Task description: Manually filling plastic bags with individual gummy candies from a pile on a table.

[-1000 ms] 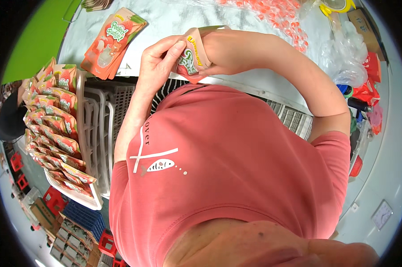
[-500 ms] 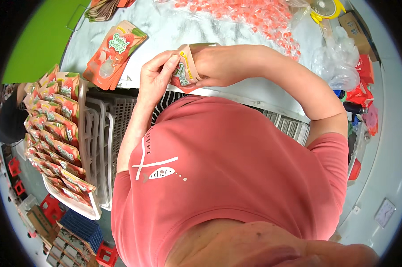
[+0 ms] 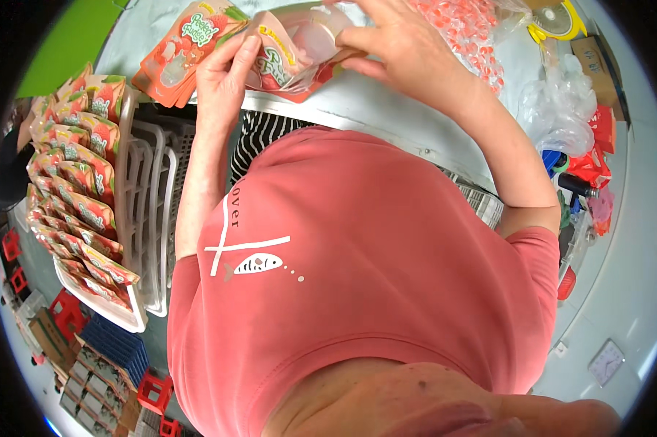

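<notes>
Left grip (image 3: 223, 75) in a pinch on the pouch (image 3: 276, 64); right grip (image 3: 410, 57) spread just beside it

one packet (image 3: 276, 64) is between the left fingers (image 3: 247, 49) and right fingers (image 3: 365, 68), over the near edge of the counter (image 3: 445, 131). a pile of packets (image 3: 190, 44) lies just left of it. sweets (image 3: 463, 36) lie farther back, to the right. plastic bags (image 3: 559, 102) are right of the sweets. more packets (image 3: 88, 182) sit in a basket (image 3: 137, 319) left of the person (image 3: 372, 240).
</notes>
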Demonstrator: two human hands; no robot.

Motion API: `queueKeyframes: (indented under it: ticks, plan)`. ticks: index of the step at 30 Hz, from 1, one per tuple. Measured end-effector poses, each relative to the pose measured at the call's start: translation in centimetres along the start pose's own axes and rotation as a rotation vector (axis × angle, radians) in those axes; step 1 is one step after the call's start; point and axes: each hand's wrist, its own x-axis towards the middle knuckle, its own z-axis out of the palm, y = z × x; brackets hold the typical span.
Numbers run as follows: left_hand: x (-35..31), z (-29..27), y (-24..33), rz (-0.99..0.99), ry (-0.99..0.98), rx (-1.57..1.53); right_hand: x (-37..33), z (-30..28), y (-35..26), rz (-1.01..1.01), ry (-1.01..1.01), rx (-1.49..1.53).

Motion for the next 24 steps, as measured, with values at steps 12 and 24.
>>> queueKeyframes:
  ticks: [12, 24]
  plan:
    - [-0.4, 0.6, 0.2, -0.067, -0.009, -0.245, -3.5, 2.2, 1.4, 0.505, -0.092, 0.659]
    - [-1.5, 1.7, 0.0, -0.117, 0.02, -0.27, -3.0, 2.4, 1.3, 0.664, -0.044, 1.042]
